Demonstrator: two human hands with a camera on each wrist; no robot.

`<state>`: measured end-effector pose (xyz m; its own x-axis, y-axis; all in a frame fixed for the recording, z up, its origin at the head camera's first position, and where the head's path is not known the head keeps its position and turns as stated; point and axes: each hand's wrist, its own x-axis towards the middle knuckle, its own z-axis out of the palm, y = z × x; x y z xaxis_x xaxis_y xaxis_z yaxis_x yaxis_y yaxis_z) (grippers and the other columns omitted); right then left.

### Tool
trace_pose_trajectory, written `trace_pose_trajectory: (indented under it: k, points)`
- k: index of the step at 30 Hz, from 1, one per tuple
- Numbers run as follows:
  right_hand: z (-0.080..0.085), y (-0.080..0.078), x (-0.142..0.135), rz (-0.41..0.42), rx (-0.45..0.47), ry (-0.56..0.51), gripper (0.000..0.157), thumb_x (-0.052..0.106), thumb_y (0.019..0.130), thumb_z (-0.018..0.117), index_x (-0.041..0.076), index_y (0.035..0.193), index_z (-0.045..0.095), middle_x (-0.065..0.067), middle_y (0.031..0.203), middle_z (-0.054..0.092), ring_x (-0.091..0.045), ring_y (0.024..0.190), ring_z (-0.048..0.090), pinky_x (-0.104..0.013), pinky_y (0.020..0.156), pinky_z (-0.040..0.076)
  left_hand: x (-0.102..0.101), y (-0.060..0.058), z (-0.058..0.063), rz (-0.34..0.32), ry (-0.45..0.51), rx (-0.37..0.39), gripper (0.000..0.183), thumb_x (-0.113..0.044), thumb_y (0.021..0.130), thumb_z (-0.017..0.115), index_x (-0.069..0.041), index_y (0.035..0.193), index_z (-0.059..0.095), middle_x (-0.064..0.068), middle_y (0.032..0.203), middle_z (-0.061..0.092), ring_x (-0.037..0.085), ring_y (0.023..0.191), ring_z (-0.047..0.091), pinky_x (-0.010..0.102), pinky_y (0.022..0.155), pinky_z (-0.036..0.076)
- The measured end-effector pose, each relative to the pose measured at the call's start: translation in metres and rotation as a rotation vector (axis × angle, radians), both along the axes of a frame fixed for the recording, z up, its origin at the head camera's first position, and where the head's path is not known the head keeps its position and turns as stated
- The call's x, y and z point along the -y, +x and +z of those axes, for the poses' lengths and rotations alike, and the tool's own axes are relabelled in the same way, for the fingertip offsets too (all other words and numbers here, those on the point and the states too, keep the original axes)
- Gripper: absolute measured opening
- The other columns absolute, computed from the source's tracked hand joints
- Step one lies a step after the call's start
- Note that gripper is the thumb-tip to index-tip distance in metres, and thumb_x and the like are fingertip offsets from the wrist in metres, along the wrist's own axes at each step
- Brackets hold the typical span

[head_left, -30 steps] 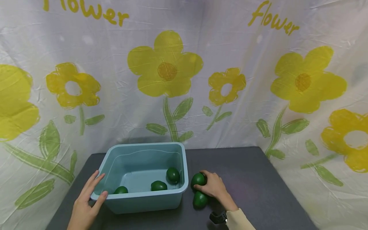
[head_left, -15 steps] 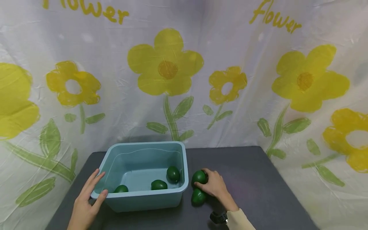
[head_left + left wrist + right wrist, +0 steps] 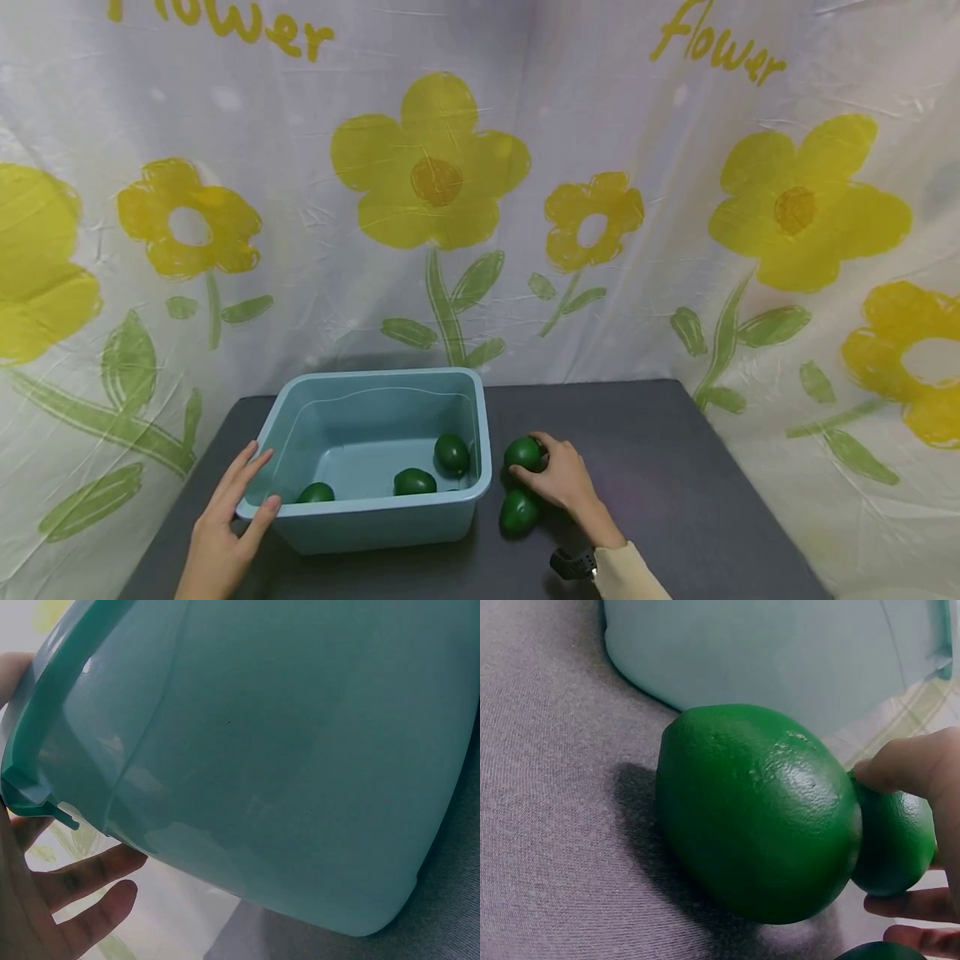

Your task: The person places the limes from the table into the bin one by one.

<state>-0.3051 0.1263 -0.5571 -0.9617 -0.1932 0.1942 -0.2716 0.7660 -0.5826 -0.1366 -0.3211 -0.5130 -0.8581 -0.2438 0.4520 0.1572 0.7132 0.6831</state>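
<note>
The right hand point(image 3: 562, 479) and the avocado point(image 3: 522, 453) pinched in its grip have shifted slightly farther right of the tub point(image 3: 375, 531). A second avocado point(image 3: 518, 513) sits beside them on the bench point(image 3: 637, 450); the left hand point(image 3: 225, 525), fingers spread, touches the tub's rim.

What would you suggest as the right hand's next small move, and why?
I would probably raise the far loose fruit straight up, above the tub's rim: the right hand already grips it beside the tub, and similar fruits lie inside.
</note>
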Motion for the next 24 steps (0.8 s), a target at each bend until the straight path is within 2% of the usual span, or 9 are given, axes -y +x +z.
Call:
trace_pose_trajectory:
  k: [12, 21, 24]
  points:
    - [0.006, -0.001, -0.005, -0.006, -0.056, -0.046, 0.069, 0.049, 0.081, 0.085, 0.009, 0.134, 0.070, -0.007, 0.098, 0.069, -0.019, 0.085, 0.055, -0.037, 0.069, 0.048, 0.001, -0.001, -0.001, 0.004, -0.008, 0.006, 0.061, -0.022, 0.102, 0.073, -0.024, 0.159, 0.052, 0.009, 0.171, 0.036, -0.019, 0.146, 0.017, 0.080, 0.109, 0.032]
    - [0.022, -0.004, -0.008, -0.009, -0.090, -0.096, 0.067, 0.045, 0.085, 0.084, 0.005, 0.137, 0.069, -0.006, 0.101, 0.070, -0.029, 0.090, 0.060, -0.039, 0.074, 0.047, 0.001, -0.001, -0.002, 0.005, -0.005, 0.008, 0.061, -0.023, 0.102, 0.073, -0.024, 0.159, 0.051, 0.008, 0.171, 0.035, -0.019, 0.146, 0.016, 0.081, 0.107, 0.033]
    - [0.028, -0.005, -0.008, -0.013, -0.097, -0.115, 0.067, 0.044, 0.085, 0.084, 0.006, 0.138, 0.068, -0.005, 0.100, 0.069, -0.030, 0.091, 0.060, -0.039, 0.076, 0.046, 0.001, -0.001, -0.002, 0.005, -0.008, -0.003, 0.061, -0.022, 0.102, 0.073, -0.024, 0.159, 0.051, 0.008, 0.171, 0.035, -0.019, 0.146, 0.017, 0.078, 0.111, 0.031]
